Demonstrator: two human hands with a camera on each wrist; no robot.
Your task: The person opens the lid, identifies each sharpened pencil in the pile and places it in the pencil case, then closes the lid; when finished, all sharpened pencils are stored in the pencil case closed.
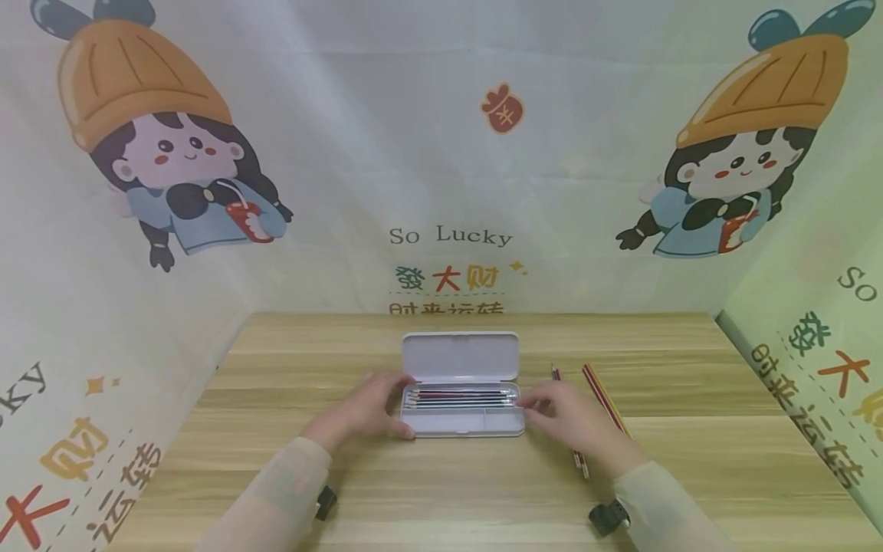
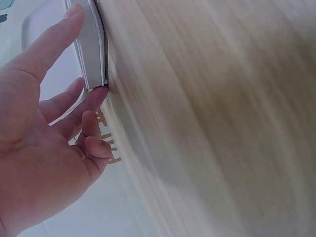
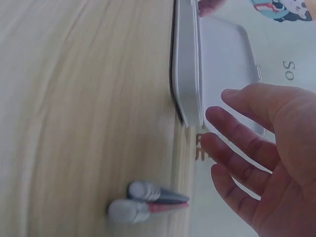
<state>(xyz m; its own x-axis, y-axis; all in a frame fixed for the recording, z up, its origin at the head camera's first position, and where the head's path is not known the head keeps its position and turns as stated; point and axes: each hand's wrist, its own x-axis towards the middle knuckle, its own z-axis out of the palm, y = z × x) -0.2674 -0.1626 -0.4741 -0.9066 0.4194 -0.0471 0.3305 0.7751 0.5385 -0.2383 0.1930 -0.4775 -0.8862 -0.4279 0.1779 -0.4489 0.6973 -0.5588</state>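
Observation:
A white pencil case stands with its lid raised at the back. Several pencils lie side by side in its rear compartment, eraser ends to the right. My left hand holds the case's left end, thumb at the front corner and fingers at the back corner; the left wrist view shows this thumb against the case wall. At the right end hovers my right hand, its fingertips close to the rim. Seen from the right wrist, its fingers are loosely bent with nothing between them.
Two pencils with eraser ends lie on the wooden table, partly hidden under my right hand in the head view. Just right of them lie a red pencil and a yellow one. A printed cloth hangs behind the table.

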